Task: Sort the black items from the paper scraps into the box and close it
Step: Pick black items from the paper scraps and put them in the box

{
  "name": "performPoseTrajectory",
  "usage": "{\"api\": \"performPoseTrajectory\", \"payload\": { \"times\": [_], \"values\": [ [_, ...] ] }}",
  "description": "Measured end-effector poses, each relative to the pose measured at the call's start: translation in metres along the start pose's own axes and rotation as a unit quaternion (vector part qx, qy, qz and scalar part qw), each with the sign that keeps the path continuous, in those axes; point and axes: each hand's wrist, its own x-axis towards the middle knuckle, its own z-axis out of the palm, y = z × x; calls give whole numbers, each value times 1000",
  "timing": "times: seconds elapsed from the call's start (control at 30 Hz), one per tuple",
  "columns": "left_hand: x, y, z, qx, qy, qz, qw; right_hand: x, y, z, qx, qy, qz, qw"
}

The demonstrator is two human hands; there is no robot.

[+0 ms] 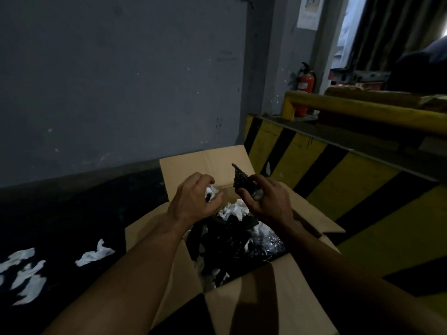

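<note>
An open cardboard box (pixel 244 301) stands on the dark floor with all its flaps spread out. Inside lie several black items (pixel 227 238) mixed with white paper scraps (pixel 233 209). Above the box, my left hand (pixel 194 199) curls its fingers round a crumpled white paper scrap (pixel 211 191) with something small and dark in it. My right hand (pixel 266 201) pinches a black pointed item (pixel 243 178), held upright over the box's far side, with a bit of pale wrapping under the fingers.
White paper scraps (pixel 94 255) lie on the floor left of the box, with more paper (pixel 24 274) at the far left. A grey wall rises behind. A yellow-and-black striped barrier (pixel 338 170) and a yellow rail (pixel 362 110) run along the right. A red fire extinguisher (pixel 305 88) stands beyond.
</note>
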Motion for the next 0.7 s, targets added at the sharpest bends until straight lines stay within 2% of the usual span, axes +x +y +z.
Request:
{"api": "performPoseTrajectory", "payload": {
  "times": [0.2,0.27,0.37,0.53,0.7],
  "values": [
    [-8,0,25,36,-32,-58,997,13,32,16,18,-45,-10,999],
    [-18,5,37,52,-70,-75,993,9,40,26,38,-79,-25,996],
    [-33,12,53,70,-122,-143,980,-3,52,41,80,-143,-30,986],
    [-54,28,63,138,-147,-223,954,-14,59,53,67,-232,-49,969],
    [-59,33,60,142,-161,-269,939,-18,59,55,73,-245,-62,965]
  ]
}}
